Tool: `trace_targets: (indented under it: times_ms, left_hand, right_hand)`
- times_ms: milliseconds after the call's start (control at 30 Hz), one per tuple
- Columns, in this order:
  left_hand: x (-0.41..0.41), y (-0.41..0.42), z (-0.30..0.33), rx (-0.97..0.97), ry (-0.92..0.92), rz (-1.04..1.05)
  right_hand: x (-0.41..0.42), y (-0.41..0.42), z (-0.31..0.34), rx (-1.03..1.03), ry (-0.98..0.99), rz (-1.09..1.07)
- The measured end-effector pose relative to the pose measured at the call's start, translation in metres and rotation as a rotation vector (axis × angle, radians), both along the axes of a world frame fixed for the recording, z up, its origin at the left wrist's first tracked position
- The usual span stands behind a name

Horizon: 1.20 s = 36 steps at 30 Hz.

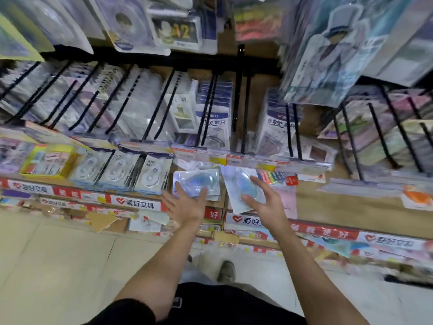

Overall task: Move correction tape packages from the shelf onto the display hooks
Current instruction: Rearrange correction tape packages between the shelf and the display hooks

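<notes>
We see the left hand resting with spread, relaxed fingers on a small stack of clear blister packages holding blue correction tape, which lies flat on the wooden shelf under the price strip. Just to its right, the right hand grasps a single white-backed blister package with a blue correction tape, tilted above the shelf. Farther up, black metal display hooks carry hanging packs.
</notes>
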<state>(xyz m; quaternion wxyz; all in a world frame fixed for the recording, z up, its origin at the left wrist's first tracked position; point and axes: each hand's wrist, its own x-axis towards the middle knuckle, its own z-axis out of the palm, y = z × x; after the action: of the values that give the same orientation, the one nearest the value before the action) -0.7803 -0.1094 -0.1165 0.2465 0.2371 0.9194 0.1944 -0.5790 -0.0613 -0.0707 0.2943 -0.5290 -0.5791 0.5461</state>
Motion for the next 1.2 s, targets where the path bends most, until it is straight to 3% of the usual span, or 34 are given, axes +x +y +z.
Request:
trace_targets:
  times_ms: [267, 633, 900, 1100, 1200]
  left_hand:
    - [0.019, 0.022, -0.001, 0.039, -0.096, 0.178]
    - [0.005, 0.036, -0.003, 0.006, -0.186, 0.178]
    - [-0.004, 0.037, 0.009, 0.103, -0.402, 0.218]
    - [0.001, 0.029, 0.007, 0.023, -0.278, 0.098]
    - [0.003, 0.025, 0.002, 0.074, -0.248, 0.083]
  right_hand:
    - [-0.002, -0.017, 0.003, -0.029, 0.021, -0.044]
    - [-0.006, -0.023, 0.003, -0.031, 0.015, -0.07]
    - [-0.005, -0.02, 0.003, -0.033, 0.016, -0.104]
    - [-0.004, -0.023, 0.001, -0.047, 0.03, -0.098]
    - [-0.002, -0.025, 0.002, -0.057, 0.052, -0.102]
